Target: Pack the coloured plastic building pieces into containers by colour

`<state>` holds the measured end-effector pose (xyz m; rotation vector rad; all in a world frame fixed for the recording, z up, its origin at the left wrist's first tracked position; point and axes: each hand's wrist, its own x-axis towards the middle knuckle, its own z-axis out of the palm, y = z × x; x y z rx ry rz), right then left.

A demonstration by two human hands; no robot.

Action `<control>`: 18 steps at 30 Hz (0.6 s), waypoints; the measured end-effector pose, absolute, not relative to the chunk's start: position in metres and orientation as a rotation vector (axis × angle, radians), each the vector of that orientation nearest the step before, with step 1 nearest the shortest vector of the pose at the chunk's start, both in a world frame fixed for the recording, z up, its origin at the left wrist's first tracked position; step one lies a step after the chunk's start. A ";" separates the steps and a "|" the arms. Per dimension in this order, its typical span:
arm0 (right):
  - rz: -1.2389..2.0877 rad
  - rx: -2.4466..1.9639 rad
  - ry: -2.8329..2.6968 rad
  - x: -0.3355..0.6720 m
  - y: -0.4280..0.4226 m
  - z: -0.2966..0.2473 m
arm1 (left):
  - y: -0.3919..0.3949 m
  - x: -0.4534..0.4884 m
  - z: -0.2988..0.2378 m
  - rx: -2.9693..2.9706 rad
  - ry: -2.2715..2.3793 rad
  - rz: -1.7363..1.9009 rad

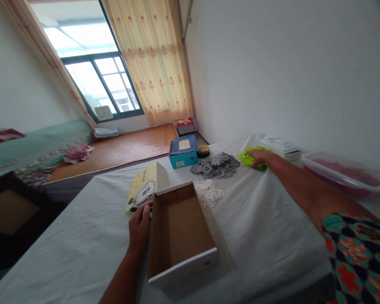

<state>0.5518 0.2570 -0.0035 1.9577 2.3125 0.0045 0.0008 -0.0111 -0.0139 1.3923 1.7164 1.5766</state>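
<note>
The white-covered worktop (82, 236) carries an open cardboard box (180, 228) at lower centre, its long axis running from the bottom edge up the frame. Green plastic pieces (245, 159) lie well apart from it, right of centre, just beside the grey pieces (215, 164). The right hand (260, 157) rests palm-down on the green pieces; whether it grips any cannot be told. The left hand (139, 228) clasps the box's left wall, fingers curled.

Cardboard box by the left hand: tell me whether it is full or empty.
Empty. The cardboard box has no lid on, and its brown floor shows bare from wall to wall. The left hand holds its side wall.
</note>
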 end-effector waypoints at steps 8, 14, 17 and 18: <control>0.224 2.087 2.330 0.555 0.231 -0.029 | -0.010 -0.001 -0.015 1.616 1.800 1.545; 0.286 2.229 2.332 0.546 0.214 -0.036 | -0.009 -0.003 -0.017 1.713 1.821 1.527; 0.294 2.311 2.306 0.544 0.208 -0.034 | -0.009 -0.003 -0.018 1.719 1.818 1.511; 0.305 2.338 2.299 0.545 0.206 -0.032 | -0.009 -0.004 -0.018 1.722 1.813 1.514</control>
